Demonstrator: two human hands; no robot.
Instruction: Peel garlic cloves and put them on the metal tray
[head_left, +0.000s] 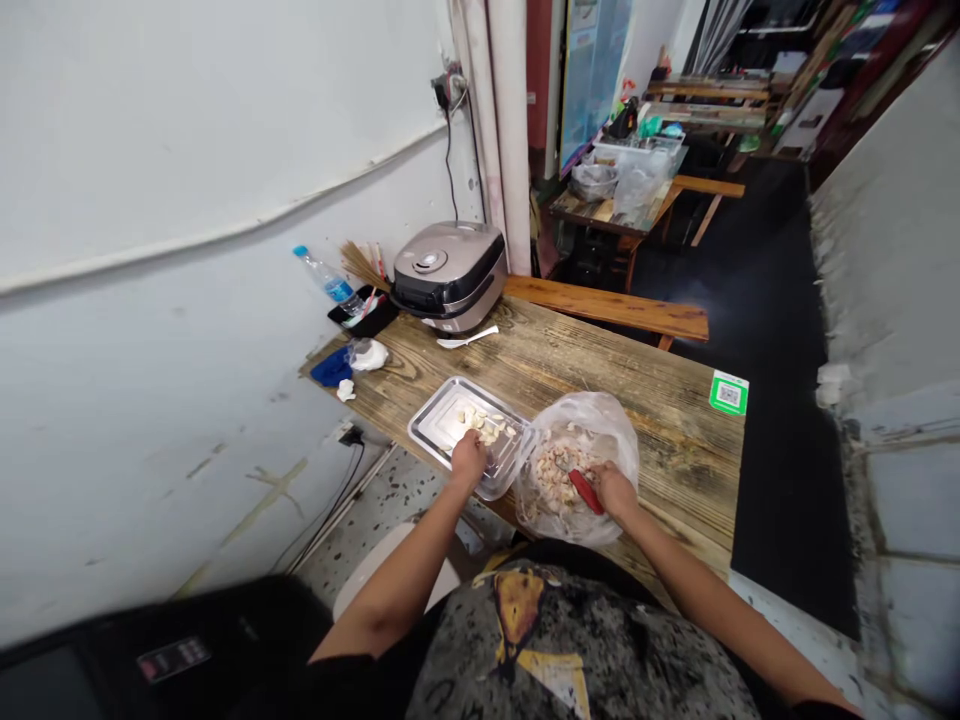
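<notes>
My left hand (469,460) is over the near side of a clear plastic tray (429,408). Its fingers are drawn together, and anything between them is too small to make out. Pale pieces that look like peeled garlic cloves (491,428) lie in the tray. To the right, my right hand (613,490) is closed on a small red-handled tool (586,492), whose metal end points left; its exact kind is unclear. Below the tool, a translucent plastic bag (616,425) stands open around many small pinkish-white pieces (551,478), which look like unpeeled garlic cloves.
On the wooden table (660,430), a rice cooker (450,270) stands against the wall. A white spoon-like utensil (466,339), a water bottle (330,282), a blue cloth (332,368) and a green code card (728,393) are also there. A wooden bench (607,305) runs behind.
</notes>
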